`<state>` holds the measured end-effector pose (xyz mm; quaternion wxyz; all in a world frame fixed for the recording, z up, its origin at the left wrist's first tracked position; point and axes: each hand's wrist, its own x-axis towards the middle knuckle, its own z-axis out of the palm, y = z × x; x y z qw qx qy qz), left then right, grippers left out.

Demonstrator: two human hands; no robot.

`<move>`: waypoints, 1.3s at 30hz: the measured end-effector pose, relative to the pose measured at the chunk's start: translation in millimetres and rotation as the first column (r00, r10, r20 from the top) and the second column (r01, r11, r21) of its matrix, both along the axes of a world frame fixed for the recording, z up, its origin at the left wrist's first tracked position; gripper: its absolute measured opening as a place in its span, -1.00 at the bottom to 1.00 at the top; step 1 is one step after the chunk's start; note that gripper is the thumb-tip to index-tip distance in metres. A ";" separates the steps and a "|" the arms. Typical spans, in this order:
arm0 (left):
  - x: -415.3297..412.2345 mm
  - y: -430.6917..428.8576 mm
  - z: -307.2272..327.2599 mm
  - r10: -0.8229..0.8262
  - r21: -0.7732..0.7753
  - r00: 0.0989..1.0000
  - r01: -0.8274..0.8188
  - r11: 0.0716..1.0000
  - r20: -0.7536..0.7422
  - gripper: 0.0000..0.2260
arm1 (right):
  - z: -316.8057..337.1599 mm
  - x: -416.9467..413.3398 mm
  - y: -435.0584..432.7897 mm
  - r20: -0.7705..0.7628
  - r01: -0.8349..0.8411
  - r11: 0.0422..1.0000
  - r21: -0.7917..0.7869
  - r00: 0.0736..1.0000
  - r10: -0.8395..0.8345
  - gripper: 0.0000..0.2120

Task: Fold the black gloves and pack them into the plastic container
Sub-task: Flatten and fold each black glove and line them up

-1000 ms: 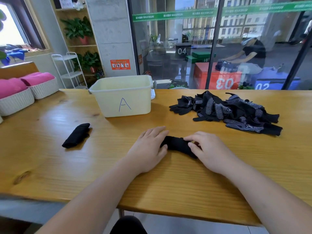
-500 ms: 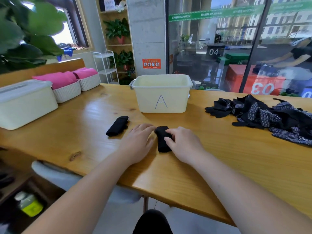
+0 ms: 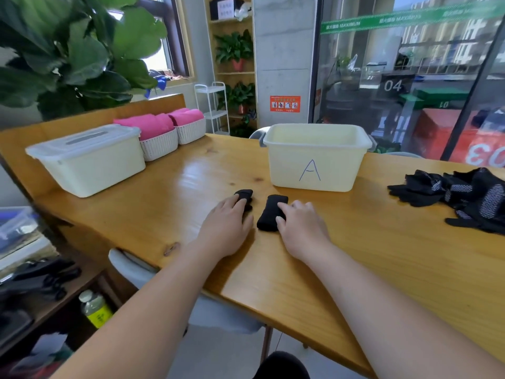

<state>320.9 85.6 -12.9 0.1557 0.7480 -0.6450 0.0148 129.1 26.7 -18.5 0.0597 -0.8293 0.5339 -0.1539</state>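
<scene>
Head view, both forearms reach over the wooden table (image 3: 382, 255). Left hand (image 3: 226, 228): palm down, fingers straight and slightly spread, their tips resting on top of the left folded glove (image 3: 245, 195), a short black bundle of which only the far end and a sliver beside the forefinger show. Right hand (image 3: 300, 228): thumb against the near right edge of the right folded glove (image 3: 270, 214), forefinger laid over its upper right side, so it pinches that edge; the other fingers are loosely bent at 3 o'clock of the bundle. The two bundles lie just beside each other, apart, with the right one running from 12 to 6 and tilted a little. Plastic container (image 3: 314, 165), pale yellow, marked "A", open-topped, stands at 12 o'clock of the right bundle, near but not touching; its floor is hidden by the front wall. Loose glove pile (image 3: 464, 198), black with white dots, at 3 o'clock, well apart from the hands. At 10 o'clock: a lidded box (image 3: 87, 162), then two wicker baskets (image 3: 161, 146) holding pink towels (image 3: 153, 123).
</scene>
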 end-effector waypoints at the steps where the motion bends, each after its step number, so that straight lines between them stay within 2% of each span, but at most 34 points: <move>1: 2.1 -1.2 -0.9 -0.004 0.016 1.000 0.004 1.000 -0.007 -0.45 | 0.4 6.3 -0.8 -0.014 0.000 1.000 -0.008 1.000 0.000 -0.57; 12: 36.2 -24.4 -15.8 -0.017 0.028 0.999 0.016 0.999 0.048 -0.38 | 0.3 56.4 -13.2 -0.032 -0.009 1.000 -0.022 0.999 0.009 -0.59; 19: 34.7 -25.2 -11.1 -0.012 -0.018 0.999 0.012 1.000 0.049 -0.38 | 5.7 53.0 -17.9 -0.015 -0.031 0.999 -0.031 0.999 0.030 -0.50; 28: -33.9 -18.1 14.7 -0.205 -0.131 0.978 0.207 0.969 0.035 -0.38 | 25.3 -41.4 -8.1 -0.037 -0.086 0.990 -0.116 0.996 0.082 -0.41; 34: -118.0 -22.8 19.8 -0.359 -0.116 0.931 0.364 0.924 0.063 -0.38 | 26.5 -138.2 13.3 -0.056 -0.029 0.992 -0.120 0.998 0.022 -0.39; 39: -189.5 -29.0 17.5 -0.486 -0.066 0.871 0.490 0.869 0.069 -0.35 | 17.3 -223.8 35.9 -0.043 0.089 0.990 -0.112 0.995 -0.094 -0.39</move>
